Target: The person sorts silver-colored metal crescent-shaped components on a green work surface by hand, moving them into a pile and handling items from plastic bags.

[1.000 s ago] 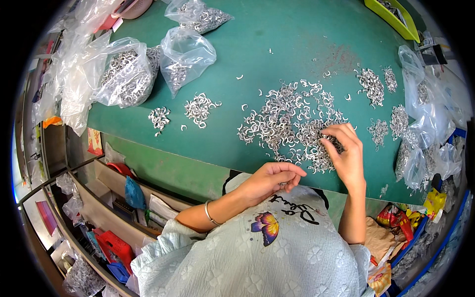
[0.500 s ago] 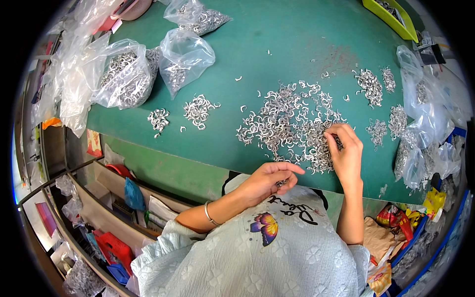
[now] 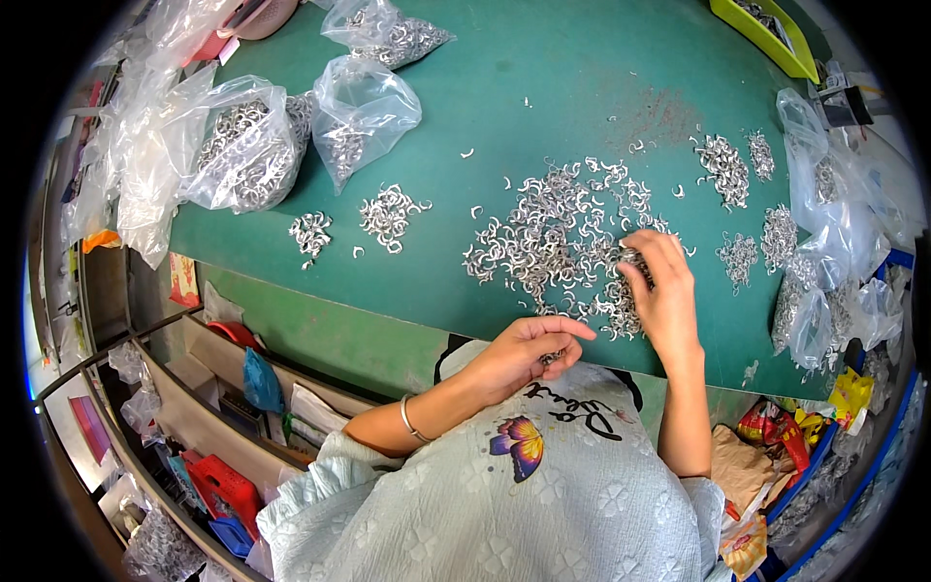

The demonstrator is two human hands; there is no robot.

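Curving, fingers parted, the right hand [image 3: 667, 291] was at the large heap of metal crescents [image 3: 543, 228], apparently mostly unfinished, on the table [image 3: 543, 68], while smaller piles [image 3: 391, 215], perhaps done, lay apart and the left hand [image 3: 529, 357] curled around several pieces [image 3: 551, 359].

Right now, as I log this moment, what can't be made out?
All in the head view:
Left hand: how many metal pieces it holds; its curl partly covers them.
Right hand: whether it grips any; the hand itself blocks what lies beneath.
Large pile: exact count; pieces are too small and overlap.
Pink container: its far part; the upper edge cuts it off.
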